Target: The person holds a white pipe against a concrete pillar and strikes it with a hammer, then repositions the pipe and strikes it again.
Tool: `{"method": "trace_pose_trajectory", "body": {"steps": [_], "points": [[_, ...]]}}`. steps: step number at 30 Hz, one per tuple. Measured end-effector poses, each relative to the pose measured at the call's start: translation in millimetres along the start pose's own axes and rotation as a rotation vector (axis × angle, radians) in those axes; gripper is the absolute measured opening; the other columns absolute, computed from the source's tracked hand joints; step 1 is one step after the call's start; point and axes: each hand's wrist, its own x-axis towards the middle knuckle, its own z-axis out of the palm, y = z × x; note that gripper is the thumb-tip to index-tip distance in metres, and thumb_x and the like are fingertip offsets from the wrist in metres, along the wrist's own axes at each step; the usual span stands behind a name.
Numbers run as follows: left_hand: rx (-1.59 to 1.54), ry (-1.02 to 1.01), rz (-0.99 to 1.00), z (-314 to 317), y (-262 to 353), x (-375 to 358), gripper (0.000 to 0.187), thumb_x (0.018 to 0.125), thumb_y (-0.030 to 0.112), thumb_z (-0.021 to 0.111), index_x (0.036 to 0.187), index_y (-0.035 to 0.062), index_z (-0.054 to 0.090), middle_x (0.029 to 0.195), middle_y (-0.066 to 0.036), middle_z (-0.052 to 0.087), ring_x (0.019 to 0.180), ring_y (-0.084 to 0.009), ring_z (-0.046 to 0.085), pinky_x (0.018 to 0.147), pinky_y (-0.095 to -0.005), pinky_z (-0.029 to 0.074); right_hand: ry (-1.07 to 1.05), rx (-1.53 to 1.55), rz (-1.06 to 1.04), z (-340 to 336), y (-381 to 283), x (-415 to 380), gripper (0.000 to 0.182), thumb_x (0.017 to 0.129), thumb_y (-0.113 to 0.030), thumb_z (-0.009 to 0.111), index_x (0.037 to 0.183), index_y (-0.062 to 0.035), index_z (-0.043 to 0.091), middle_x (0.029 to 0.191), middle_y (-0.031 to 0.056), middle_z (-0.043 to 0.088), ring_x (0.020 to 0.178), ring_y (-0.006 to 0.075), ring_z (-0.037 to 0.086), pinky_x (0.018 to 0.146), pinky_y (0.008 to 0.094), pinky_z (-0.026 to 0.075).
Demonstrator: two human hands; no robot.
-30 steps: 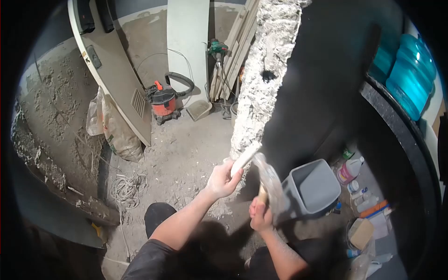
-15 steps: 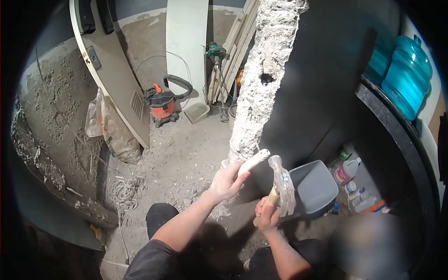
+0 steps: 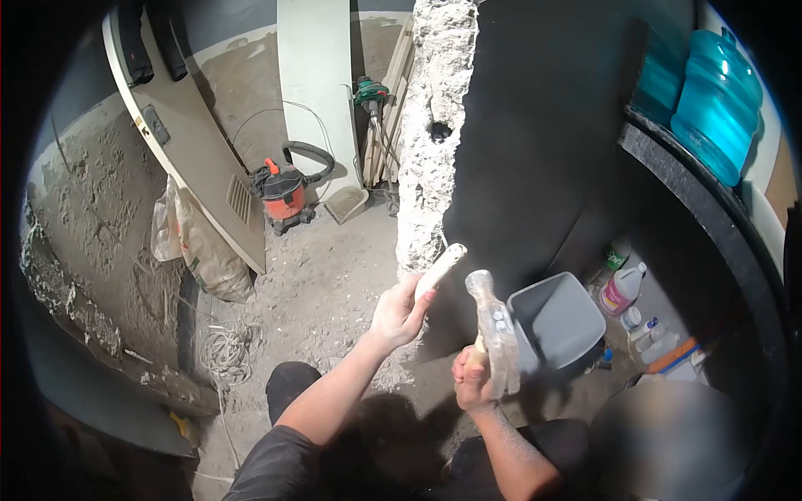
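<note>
My left hand (image 3: 398,315) is wrapped round a white-handled tool (image 3: 440,269) whose handle end points up and to the right. The tool's other end is hidden by the hand, close to the foot of the rough, chipped wall edge (image 3: 424,184). In my right hand (image 3: 473,380) is a claw hammer (image 3: 493,326), gripped by its wooden handle below the head. The hammer's face points up, a little right of the white handle and apart from it.
A grey bin (image 3: 585,342) stands right of the hammer, with several bottles (image 3: 622,288) behind it. A red and black vacuum (image 3: 285,199), a dustpan (image 3: 345,204), a leaning door (image 3: 192,125), a sack (image 3: 213,259) and coiled cable (image 3: 230,351) lie around the dusty floor (image 3: 326,259).
The view has shifted, so the wall edge appears further left. Both hands keep their grips; the hammer has turned slightly, its head a bit higher and further left in view.
</note>
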Motion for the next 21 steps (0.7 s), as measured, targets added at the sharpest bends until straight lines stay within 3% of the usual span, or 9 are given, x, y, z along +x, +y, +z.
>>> {"method": "trace_pose_trajectory", "body": {"steps": [2, 5, 7, 9, 11, 14, 15, 19, 21], "points": [[0.03, 0.01, -0.003, 0.3, 2.3, 0.1, 0.026, 0.1, 0.026, 0.056, 0.115, 0.005, 0.06, 0.075, -0.014, 0.064, 0.068, -0.0288, 0.066, 0.064, -0.0381, 0.05, -0.042, -0.038, -0.116, -7.3, -7.1, 1.2, 0.05, 0.1, -0.052, 0.046, 0.082, -0.0056, 0.046, 0.067, 0.0025, 0.045, 0.056, 0.0159, 0.043, 0.051, 0.0316, 0.033], [0.074, 0.034, -0.022, 3.9, 1.9, -0.9, 0.024, 0.1, 0.026, 0.055, 0.111, 0.0048, 0.06, 0.074, -0.014, 0.064, 0.067, -0.0293, 0.066, 0.063, -0.0382, 0.05, 0.033, 0.292, -0.384, 9.6, -22.9, 13.9, 0.072, 0.086, -0.075, 0.051, 0.094, -0.0039, 0.047, 0.073, 0.0049, 0.05, 0.06, 0.0127, 0.045, 0.051, 0.0257, 0.037], [0.096, 0.032, -0.033, 5.9, 2.2, -0.8, 0.023, 0.1, 0.026, 0.055, 0.109, 0.0047, 0.06, 0.072, -0.014, 0.064, 0.066, -0.0297, 0.066, 0.062, -0.038, 0.05, -0.195, 0.188, -0.307, -13.0, 13.2, 7.6, 0.068, 0.09, -0.072, 0.048, 0.09, -0.0038, 0.047, 0.072, 0.0045, 0.049, 0.059, 0.0131, 0.045, 0.051, 0.0262, 0.037], [0.085, 0.058, -0.031, 7.1, 2.8, 1.3, 0.023, 0.101, 0.026, 0.055, 0.106, 0.0043, 0.06, 0.071, -0.014, 0.064, 0.063, -0.0301, 0.066, 0.06, -0.0375, 0.05, -0.076, -0.235, -0.219, 1.6, 10.2, 13.6, 0.054, 0.101, -0.054, 0.042, 0.075, -0.0063, 0.045, 0.065, 0.0021, 0.046, 0.055, 0.014, 0.043, 0.05, 0.0279, 0.034], [0.047, 0.071, -0.003, 9.1, 1.7, 2.5, 0.022, 0.101, 0.024, 0.055, 0.105, 0.0039, 0.06, 0.071, -0.015, 0.064, 0.063, -0.0293, 0.066, 0.059, -0.0367, 0.05, 0.057, -0.138, 0.045, 11.8, 42.4, -1.5, 0.048, 0.103, -0.043, 0.039, 0.072, -0.0077, 0.045, 0.061, 0.0022, 0.044, 0.053, 0.0151, 0.042, 0.048, 0.0294, 0.03], [0.066, 0.102, 0.05, 10.7, -5.4, 1.1, 0.021, 0.1, 0.024, 0.056, 0.105, 0.0033, 0.06, 0.07, -0.014, 0.063, 0.061, -0.0266, 0.066, 0.059, -0.0359, 0.049, -0.009, -0.262, -0.237, 7.2, -2.4, 11.0, 0.048, 0.102, -0.046, 0.042, 0.072, -0.0083, 0.045, 0.061, 0.002, 0.043, 0.053, 0.0153, 0.042, 0.049, 0.0297, 0.031], [0.068, 0.113, 0.049, 10.1, -2.2, 2.0, 0.021, 0.1, 0.024, 0.056, 0.105, 0.0033, 0.06, 0.07, -0.014, 0.063, 0.061, -0.0266, 0.066, 0.059, -0.0359, 0.049, -0.117, -0.026, 0.037, -2.3, -15.5, 9.3, 0.054, 0.099, -0.055, 0.044, 0.075, -0.0069, 0.047, 0.061, 0.0011, 0.043, 0.056, 0.0147, 0.043, 0.052, 0.0296, 0.035], [0.094, 0.076, -0.053, 10.3, 10.0, -0.1, 0.02, 0.1, 0.023, 0.056, 0.104, 0.0033, 0.059, 0.067, -0.013, 0.062, 0.058, -0.027, 0.063, 0.057, -0.037, 0.048, -0.074, 0.315, -0.513, 14.9, -32.2, 22.3, 0.069, 0.09, -0.071, 0.05, 0.097, -0.0026, 0.048, 0.074, 0.0058, 0.05, 0.061, 0.014, 0.044, 0.054, 0.0274, 0.037], [0.106, 0.079, -0.036, 12.6, 7.9, 0.4, 0.02, 0.1, 0.023, 0.057, 0.105, 0.0031, 0.059, 0.068, -0.014, 0.062, 0.058, -0.0285, 0.064, 0.057, -0.0374, 0.048, -0.05, 0.251, -0.302, -0.6, 10.7, 6.3, 0.043, 0.089, -0.047, 0.066, 0.085, -0.0061, 0.054, 0.074, 0.0071, 0.051, 0.063, 0.0232, 0.051, 0.056, 0.0337, 0.038]]}}
